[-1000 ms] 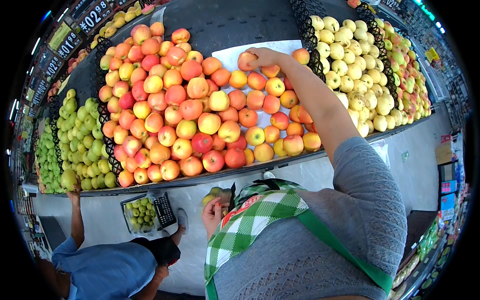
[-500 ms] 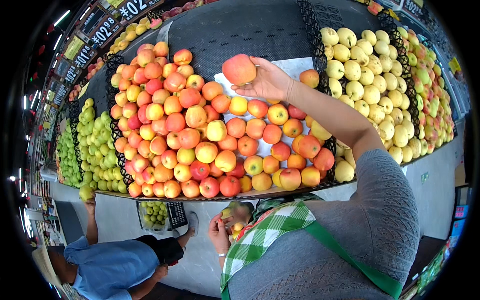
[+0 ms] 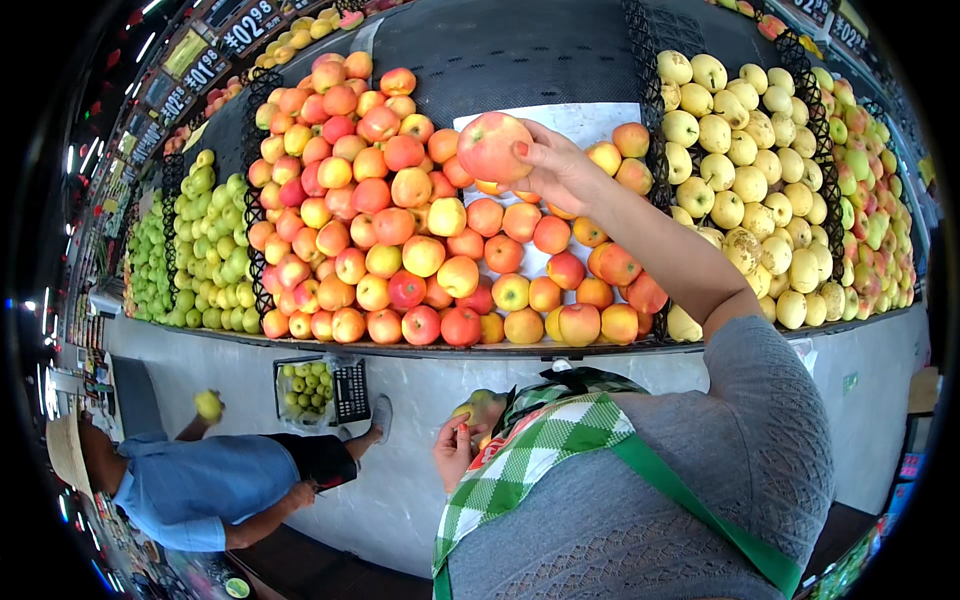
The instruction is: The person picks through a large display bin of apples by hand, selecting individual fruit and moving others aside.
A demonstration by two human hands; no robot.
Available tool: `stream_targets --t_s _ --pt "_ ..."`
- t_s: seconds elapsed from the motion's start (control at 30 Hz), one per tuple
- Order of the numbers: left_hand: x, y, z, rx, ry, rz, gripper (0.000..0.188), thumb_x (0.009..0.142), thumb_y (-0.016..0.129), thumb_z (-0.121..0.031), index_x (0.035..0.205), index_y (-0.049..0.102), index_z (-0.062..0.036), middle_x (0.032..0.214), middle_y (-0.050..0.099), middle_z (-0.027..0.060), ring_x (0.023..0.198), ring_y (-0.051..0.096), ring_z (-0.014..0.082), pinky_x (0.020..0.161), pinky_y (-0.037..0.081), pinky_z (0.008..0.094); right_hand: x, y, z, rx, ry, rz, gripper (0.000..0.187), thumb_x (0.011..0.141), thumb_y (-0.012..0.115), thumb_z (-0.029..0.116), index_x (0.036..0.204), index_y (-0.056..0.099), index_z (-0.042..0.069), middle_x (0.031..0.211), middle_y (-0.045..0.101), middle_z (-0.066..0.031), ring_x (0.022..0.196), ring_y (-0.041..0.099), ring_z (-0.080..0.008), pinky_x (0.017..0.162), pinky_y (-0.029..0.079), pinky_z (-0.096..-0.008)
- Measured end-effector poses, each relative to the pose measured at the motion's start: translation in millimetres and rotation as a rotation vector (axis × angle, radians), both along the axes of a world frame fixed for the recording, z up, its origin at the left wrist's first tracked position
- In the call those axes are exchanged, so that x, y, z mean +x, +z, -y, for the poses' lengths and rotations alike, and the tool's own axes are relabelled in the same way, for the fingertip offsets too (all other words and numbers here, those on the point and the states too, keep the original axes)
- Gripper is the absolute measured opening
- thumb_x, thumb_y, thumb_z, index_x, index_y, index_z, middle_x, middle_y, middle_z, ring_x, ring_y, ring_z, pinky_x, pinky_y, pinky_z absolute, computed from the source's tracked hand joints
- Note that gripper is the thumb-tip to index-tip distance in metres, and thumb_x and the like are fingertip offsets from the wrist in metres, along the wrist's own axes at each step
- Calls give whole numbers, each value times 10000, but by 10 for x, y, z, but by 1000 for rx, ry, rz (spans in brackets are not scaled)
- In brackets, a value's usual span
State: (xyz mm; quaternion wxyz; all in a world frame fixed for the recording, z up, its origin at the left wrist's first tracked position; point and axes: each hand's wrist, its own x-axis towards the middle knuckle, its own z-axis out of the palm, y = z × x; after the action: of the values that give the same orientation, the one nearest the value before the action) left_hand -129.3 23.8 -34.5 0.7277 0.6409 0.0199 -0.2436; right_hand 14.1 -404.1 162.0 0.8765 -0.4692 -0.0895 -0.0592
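A large red-and-yellow apple [image 3: 492,146] is held in my right hand [image 3: 553,168], its fingers closed around the side of the fruit. The hand is above the sloping heap of red-and-yellow apples [image 3: 392,222], over a white sheet [image 3: 600,118] on the dark shelf. Low in front of my green checked apron, my left hand [image 3: 454,452] is closed with bent fingers. Beside its fingertips shows something rounded and yellow-green [image 3: 484,405], partly blurred; whatever the hand grips cannot be made out.
Pale yellow pears [image 3: 745,180] lie right of the apples, past a black mesh divider [image 3: 650,140]. Green fruit [image 3: 212,250] fills the left side. On the floor stands a crate [image 3: 350,390] beside bagged green fruit. Another person [image 3: 200,480] at lower left holds a yellow-green fruit [image 3: 208,406].
The apple in my right hand has turned and the hand's grip has shifted around it. The view has shifted slightly. The other person's hand with the fruit has moved away from the shelf.
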Motion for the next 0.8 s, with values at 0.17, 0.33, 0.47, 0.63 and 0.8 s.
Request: stream_targets --t_s 0.17,0.33,0.47,0.63,0.8 --pt "-251 -150 -141 6 -18 3 266 1017 508 -183 1226 571 -30 933 702 207 763 717 243 671 596 333 -223 140 -341 -112 -79 29 670 824 763 202 1362 373 115 1310 489 -127 1189 548 -249 942 523 -415" --pt "-390 -185 -275 -1 -10 -2 268 1016 511 -187 1217 577 -22 928 701 204 766 714 240 679 597 342 -326 42 -644 -422 -233 245 691 764 779 87 1342 398 95 1298 488 -99 1217 507 -214 1021 469 -380" --pt "-523 -292 -356 -30 41 39 265 1010 525 -178 1212 580 -16 934 698 207 780 715 250 695 597 354 -432 47 -875 -484 -296 313 703 748 789 78 1350 426 96 1323 476 -86 1233 481 -194 1030 439 -349" --pt "-617 -290 -457 10 30 -39 261 1002 541 -164 1212 581 -15 940 695 209 807 713 254 722 595 370 -555 83 -981 -723 -408 396 742 728 810 96 1361 424 107 1363 450 -117 1252 483 -241 1041 433 -371" --pt "-649 -307 -467 15 -8 17 254 1004 535 -159 1212 584 -22 932 695 203 808 713 248 736 592 366 -659 48 -1130 -781 -530 455 695 696 828 119 1285 459 107 1383 445 -146 1274 473 -308 1042 425 -414"
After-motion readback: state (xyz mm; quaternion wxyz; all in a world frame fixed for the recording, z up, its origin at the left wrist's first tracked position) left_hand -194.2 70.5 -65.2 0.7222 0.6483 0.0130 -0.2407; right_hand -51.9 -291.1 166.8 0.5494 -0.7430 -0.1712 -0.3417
